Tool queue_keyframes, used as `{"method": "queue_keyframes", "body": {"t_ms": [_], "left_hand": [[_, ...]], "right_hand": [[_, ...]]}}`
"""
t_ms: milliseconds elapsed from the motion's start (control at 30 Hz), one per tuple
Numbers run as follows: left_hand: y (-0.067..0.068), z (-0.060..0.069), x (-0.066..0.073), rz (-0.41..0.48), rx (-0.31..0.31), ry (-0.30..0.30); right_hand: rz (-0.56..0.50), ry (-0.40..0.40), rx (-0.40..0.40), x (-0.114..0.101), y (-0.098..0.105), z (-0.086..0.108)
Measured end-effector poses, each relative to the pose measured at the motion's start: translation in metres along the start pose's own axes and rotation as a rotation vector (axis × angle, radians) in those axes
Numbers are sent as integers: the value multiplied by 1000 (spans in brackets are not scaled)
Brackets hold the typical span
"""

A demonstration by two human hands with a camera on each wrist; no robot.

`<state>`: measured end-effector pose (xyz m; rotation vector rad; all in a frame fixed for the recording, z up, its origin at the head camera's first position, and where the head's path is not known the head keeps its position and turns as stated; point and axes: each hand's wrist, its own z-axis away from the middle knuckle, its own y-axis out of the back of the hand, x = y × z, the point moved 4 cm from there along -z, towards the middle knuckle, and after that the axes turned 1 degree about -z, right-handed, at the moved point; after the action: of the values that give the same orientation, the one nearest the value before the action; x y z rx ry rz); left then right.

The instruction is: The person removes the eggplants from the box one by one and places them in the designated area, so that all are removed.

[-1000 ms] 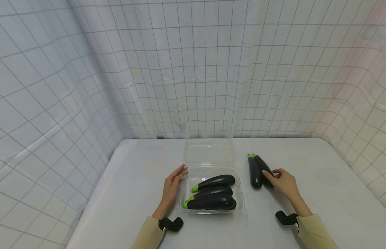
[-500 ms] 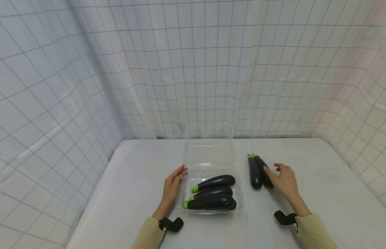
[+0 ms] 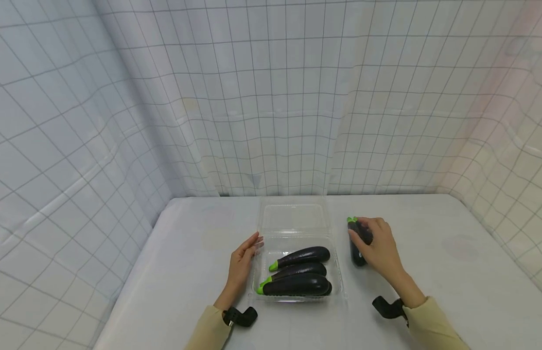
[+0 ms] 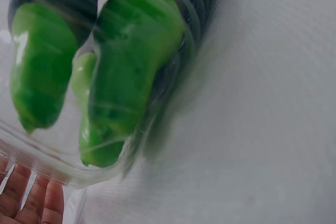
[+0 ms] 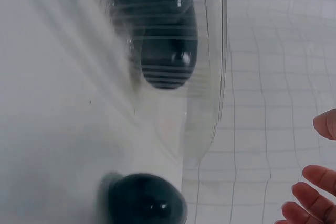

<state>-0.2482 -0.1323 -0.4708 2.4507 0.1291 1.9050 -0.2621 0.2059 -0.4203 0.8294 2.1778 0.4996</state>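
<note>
Our right hand [image 3: 378, 245], the nearer, hovers, fingers parted, over the loose eggplants [image 3: 362, 234], which lie lengthwise away from us on the tabletop [image 3: 437, 238], right of the box [image 3: 336, 267] our straight-fingered left hand [image 3: 241, 265] touches.

A booth of some kind, judging by the checked curtains [image 3: 271, 107] hung around three sides of a white table [image 3: 192, 248].

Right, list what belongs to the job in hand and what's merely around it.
Seemingly the job:
clear clamshell container
eggplants inside it
eggplants beside it
left hand
right hand

Merely around:
gridded curtain
white table
black wrist cameras
</note>
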Motion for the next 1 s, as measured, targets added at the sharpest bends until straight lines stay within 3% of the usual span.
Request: {"method": "queue_keyframes", "body": {"t_ms": [133, 333, 700, 800, 1000], "left_hand": [[0, 1, -1, -7, -4, -8], [0, 0, 0, -11, -6, -23], [0, 0, 0, 3, -4, -23], [0, 0, -1, 2, -4, -22], [1, 0, 0, -12, 0, -37]], "right_hand": [[-32, 62, -87, -18, -8, -1], [-69, 121, -312, -42, -14, -4], [-240, 96, -756, -70, -35, 6], [-267, 112, -837, -74, -40, 10], [-242, 166, -911, -80, -46, 14]]}}
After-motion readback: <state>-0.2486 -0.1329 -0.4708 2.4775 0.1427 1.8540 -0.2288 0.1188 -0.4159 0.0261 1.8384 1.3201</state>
